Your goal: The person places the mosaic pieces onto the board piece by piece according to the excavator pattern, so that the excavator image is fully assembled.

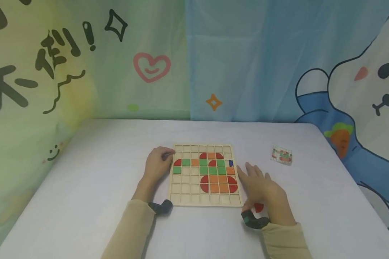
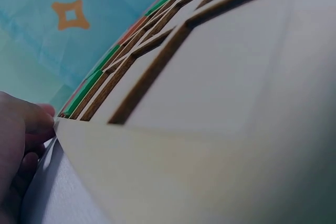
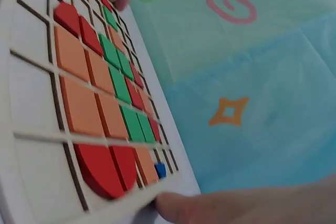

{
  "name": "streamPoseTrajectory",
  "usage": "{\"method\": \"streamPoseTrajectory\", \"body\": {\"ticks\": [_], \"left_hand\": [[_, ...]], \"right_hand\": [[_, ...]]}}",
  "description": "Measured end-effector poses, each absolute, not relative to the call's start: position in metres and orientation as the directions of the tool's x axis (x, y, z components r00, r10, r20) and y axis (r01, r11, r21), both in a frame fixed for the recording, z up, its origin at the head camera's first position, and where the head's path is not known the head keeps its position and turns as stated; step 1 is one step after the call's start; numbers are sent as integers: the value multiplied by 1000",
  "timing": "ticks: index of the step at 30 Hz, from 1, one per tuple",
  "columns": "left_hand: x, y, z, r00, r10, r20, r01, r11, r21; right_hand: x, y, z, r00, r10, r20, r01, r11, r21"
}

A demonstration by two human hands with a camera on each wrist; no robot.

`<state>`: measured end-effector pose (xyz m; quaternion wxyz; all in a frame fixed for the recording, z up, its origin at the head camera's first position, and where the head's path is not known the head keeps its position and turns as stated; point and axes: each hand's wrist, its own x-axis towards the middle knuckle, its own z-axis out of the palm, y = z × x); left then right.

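A square pale wooden grid board [image 1: 184, 198] lies on the table between the hands. Red rounded pieces [image 1: 204, 184], orange squares [image 1: 218, 178] and green squares [image 1: 212, 170] fill part of its cells. One small blue rounded piece [image 1: 231, 163] sits in the far-right column. My left hand [image 1: 157, 163] pinches the board's edge near its far left corner. Beside the right edge, my right hand [image 1: 257, 185] has its fingers spread, and a fingertip [image 3: 168, 203] meets the rim in the right wrist view. A loose red piece [image 1: 258, 207] lies on the table, partly hidden by that hand.
On the table [image 1: 116, 144], to the right and beyond my right hand, lies a small printed card [image 1: 281, 155] with a coloured pattern. A printed curtain [image 1: 240, 54] hangs behind the table. Dark wrist straps [image 1: 256, 220] circle both wrists.
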<state>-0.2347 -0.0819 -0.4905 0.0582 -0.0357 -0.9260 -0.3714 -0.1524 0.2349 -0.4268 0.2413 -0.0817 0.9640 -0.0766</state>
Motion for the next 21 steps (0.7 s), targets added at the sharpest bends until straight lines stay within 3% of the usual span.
{"method": "streamPoseTrajectory", "body": {"ticks": [7, 15, 21], "left_hand": [[-234, -82, -490, -992, 20, 124, 100, 722, 684], [-236, -83, -493, -991, 16, 133, 103, 722, 684], [-238, -83, -495, -992, 18, 129, 101, 732, 673]], "right_hand": [[-165, 244, -437, -924, -112, -365, -30, 974, -223], [-180, 249, -454, -992, -30, -125, 8, 956, -293], [-182, 250, -452, -982, -68, -178, 1, 933, -359]]}}
